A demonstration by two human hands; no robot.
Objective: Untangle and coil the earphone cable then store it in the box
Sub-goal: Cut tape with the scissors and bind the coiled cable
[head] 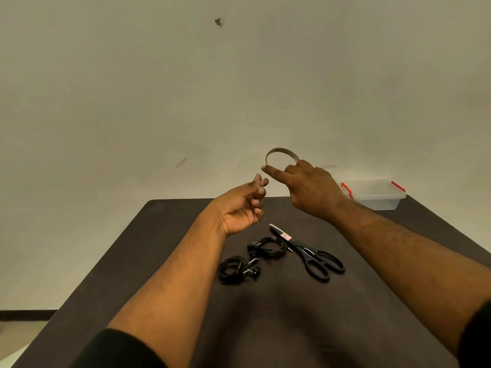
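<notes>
Two coiled black earphone cables lie on the dark table (159, 235): one coil (268, 247) near the middle, another (236, 269) to its lower left. My right hand (310, 189) is raised above the table and holds a thin grey ring-shaped roll (281, 152), its index finger stretched left. My left hand (244, 208) hovers palm up just left of it, fingers loosely curled, holding nothing that I can see. A clear plastic box (377, 196) with red clips stands at the table's far right corner, lid on.
Black scissors (313, 256) with an orange sticker lie right of the cables, blades pointing away from me. A plain wall rises behind the table. The table's left edge drops to the floor.
</notes>
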